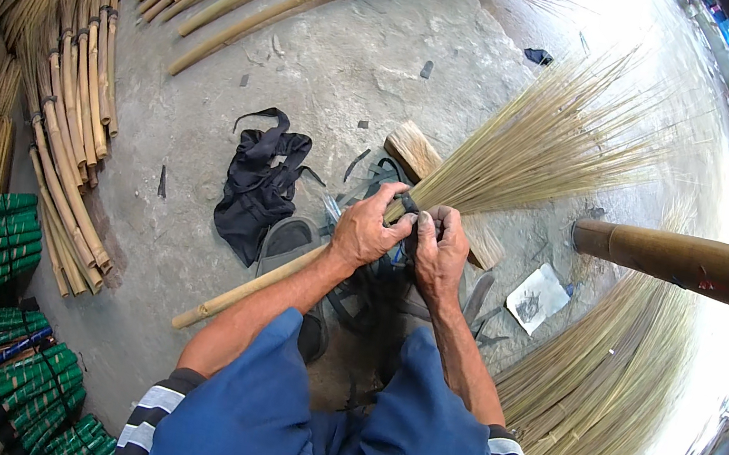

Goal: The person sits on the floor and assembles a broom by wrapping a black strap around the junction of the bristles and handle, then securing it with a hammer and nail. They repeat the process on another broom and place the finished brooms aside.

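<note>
A straw broom (548, 138) lies at a slant before me, its bristles fanned out to the far right and its bamboo handle (243, 292) running down to the near left. Where bristles meet handle, a black strip (408, 203) is wound around it. My left hand (368, 228) is closed around the broom just below this wrap. On the other side of the wrap my right hand (441, 255) is closed in a pinch on the dark strip, thumb near my left thumb; its fingertips partly hide the strip's end.
Beneath the broom lies a wooden block (414, 147). A black cloth bag (259, 176) is on the floor to the left, a white scrap (539, 298) to the right. Several finished brooms (271, 9) lie at the far left. Loose straw (604, 383) and a bamboo post (668, 259) stand right.
</note>
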`<act>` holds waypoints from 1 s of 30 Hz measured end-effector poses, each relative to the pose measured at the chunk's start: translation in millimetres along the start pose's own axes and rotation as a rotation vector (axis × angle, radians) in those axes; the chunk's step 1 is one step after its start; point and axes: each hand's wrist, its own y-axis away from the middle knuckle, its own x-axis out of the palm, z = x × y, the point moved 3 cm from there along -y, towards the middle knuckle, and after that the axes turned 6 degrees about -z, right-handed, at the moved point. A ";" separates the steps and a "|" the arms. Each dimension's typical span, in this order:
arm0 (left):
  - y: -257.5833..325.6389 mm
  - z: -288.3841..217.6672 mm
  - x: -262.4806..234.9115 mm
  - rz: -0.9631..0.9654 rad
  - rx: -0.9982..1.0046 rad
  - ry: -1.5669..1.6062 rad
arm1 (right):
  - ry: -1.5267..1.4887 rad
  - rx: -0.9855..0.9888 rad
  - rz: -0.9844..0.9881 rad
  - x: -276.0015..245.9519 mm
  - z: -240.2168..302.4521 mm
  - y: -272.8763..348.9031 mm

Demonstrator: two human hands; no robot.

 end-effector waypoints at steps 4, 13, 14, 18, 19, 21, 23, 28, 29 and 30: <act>2.4 -1.8 1.7 -0.019 -0.018 0.001 | 0.042 -0.035 -0.042 4.5 0.5 2.5; 3.9 -6.6 10.5 -0.221 0.298 -0.026 | 0.293 -0.367 -0.115 8.9 14.7 2.6; 4.3 -6.2 10.3 -0.219 0.299 -0.013 | 0.319 -0.399 -0.105 7.9 17.6 1.4; 3.5 -6.2 8.5 -0.222 0.281 0.048 | 0.388 -0.443 -0.027 3.4 27.8 -5.3; 2.9 -6.1 7.7 -0.218 0.274 0.076 | 0.386 -0.437 -0.006 2.0 29.4 -6.9; 1.4 -5.7 6.4 -0.199 0.254 0.102 | 0.363 -0.416 0.027 0.0 31.1 -9.5; 0.6 -5.8 5.1 -0.184 0.249 0.101 | 0.328 -0.379 0.050 -1.6 30.8 -11.4; 0.7 -12.0 7.0 -0.157 0.307 0.073 | 0.183 -0.281 0.099 -9.5 25.9 -10.9; 1.0 -14.1 6.8 -0.162 0.323 0.060 | 0.149 -0.253 0.114 -13.7 24.0 -9.3; 1.4 -16.0 7.4 -0.158 0.321 0.065 | 0.119 -0.257 0.131 -21.0 22.2 -5.3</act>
